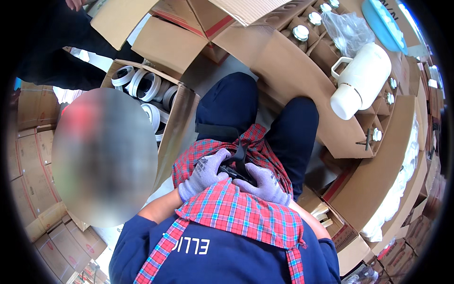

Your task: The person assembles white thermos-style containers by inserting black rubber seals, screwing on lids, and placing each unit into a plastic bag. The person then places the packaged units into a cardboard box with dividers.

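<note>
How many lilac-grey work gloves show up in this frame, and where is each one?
2: one on the wearer's left hand, the other on the right hand, on either side of the black strap at the lap. Others may be hidden.

- A small black object with a hard-looking, uneven surface sits low in the person's lap, between 2 hands in pale purple-grey gloves: the left hand and the right hand grip its opposite sides. Fingers and cloth partly hide it, so its full shape cannot be told.
- A flat black strap of flexible material stands bent just above it, running down toward it between the hands.
</note>
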A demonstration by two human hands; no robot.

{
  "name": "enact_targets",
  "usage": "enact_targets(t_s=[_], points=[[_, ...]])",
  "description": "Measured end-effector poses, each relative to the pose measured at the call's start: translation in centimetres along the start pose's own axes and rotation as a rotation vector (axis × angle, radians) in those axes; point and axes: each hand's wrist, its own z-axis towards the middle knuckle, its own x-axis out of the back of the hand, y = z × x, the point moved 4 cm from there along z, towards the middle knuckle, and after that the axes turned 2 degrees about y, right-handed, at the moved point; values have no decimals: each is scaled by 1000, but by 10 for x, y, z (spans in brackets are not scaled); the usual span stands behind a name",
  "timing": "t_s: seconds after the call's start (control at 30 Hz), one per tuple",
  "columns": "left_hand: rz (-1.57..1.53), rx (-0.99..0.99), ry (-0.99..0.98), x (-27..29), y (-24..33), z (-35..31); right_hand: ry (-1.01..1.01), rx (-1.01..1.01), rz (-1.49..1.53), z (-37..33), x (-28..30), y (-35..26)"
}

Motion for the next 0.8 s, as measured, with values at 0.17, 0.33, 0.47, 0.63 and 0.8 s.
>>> enact_targets(t_s=[0.17, 0.33, 0.47, 0.63, 0.8], points=[[106, -22, -219, -3, 1, 3, 0, -11, -9, 0, -6, 8], [127, -37, -520, -7, 17, 16, -45, -22, -122, -6, 0, 11], [-57, -37, -830, -2, 13, 25, -139, 14, -104, -8, 6, 32], [386, -156, -726, 32, 68, 68, 357, 70, -60, -63, 77, 24], [-254, -311, 188, 75, 83, 165, 1162, -24, 119, -130, 173, 81]])
